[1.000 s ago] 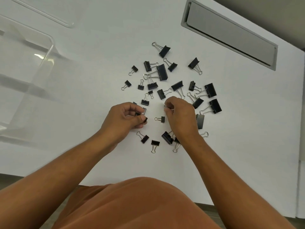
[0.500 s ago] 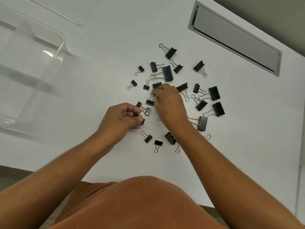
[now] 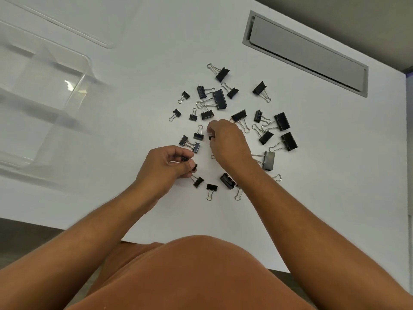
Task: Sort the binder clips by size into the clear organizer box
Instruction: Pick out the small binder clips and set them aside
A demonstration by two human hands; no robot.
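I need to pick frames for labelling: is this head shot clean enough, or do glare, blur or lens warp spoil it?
Head view: light is soft and even, the binder clips crisp with faint shadows; the clear organizer box shows a small glare spot and its walls are hard to trace; wide-angle warp bends the table edge; both hands sharp.

White table (image 3: 312, 175): scattered binder clips (image 3: 220, 99), clear organizer box (image 3: 44, 90).
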